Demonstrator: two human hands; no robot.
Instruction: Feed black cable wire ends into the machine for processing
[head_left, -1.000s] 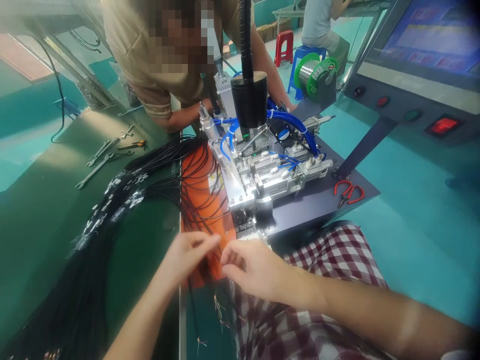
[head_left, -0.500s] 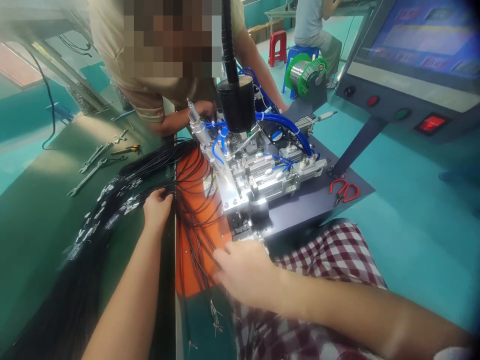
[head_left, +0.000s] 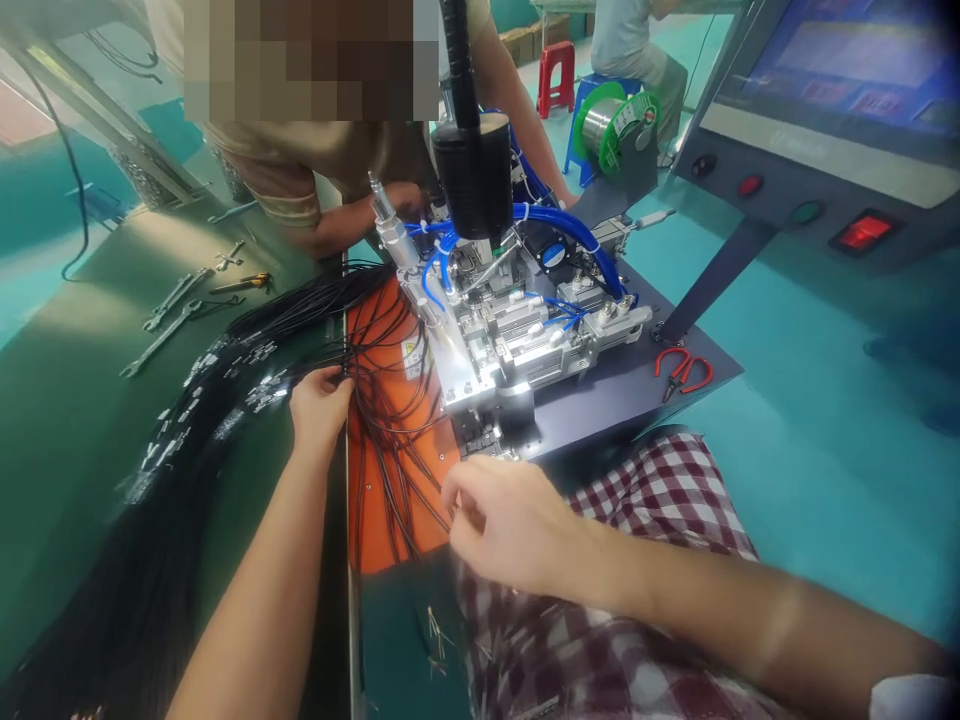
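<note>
A thick bundle of thin black cables (head_left: 247, 320) runs along the left, and its loose strands spread over an orange plate (head_left: 409, 500). My left hand (head_left: 321, 415) is closed at the plate's left edge, thumb and fingers pinching some of those cables. Above the plate's lower right corner, my right hand (head_left: 510, 525) is curled, thumb and forefinger together at the end of one black cable; its tip is mostly hidden by the fingers. Bare stripped wire ends (head_left: 436, 640) hang below the plate. Just beyond my right hand stands a metal bench machine (head_left: 540, 350) with blue air tubes.
Red-handled cutters (head_left: 682, 375) lie on the machine's dark base. A solder wire spool (head_left: 611, 130) and a control panel (head_left: 817, 190) stand behind it. Spanners (head_left: 161, 335) lie on the green table. Another person's arm (head_left: 360, 215) rests beside the machine, opposite me.
My right hand has shifted slightly right and up, its fingers more clearly pinched. My left hand stays at the cables. The whole view has moved a little.
</note>
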